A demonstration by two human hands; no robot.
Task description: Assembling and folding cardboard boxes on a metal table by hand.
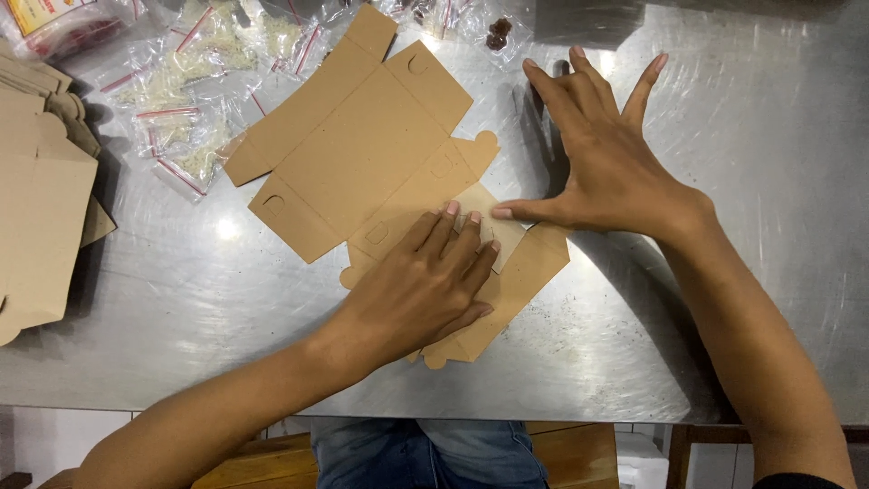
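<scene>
A flat, die-cut brown cardboard box blank (362,145) lies unfolded on a steel table (724,299). My left hand (425,285) presses flat on its near part, fingers together and pointing up and to the right. My right hand (606,158) rests spread on the table at the blank's right edge. Its thumb reaches left and touches a folded flap (498,237) beside my left fingertips. Neither hand grips anything.
A stack of more brown cardboard blanks (41,217) sits at the left edge. Several clear zip bags with pale contents (195,100) lie at the back left. A small bag with dark pieces (498,34) is at the back centre. The table's front edge runs near my body.
</scene>
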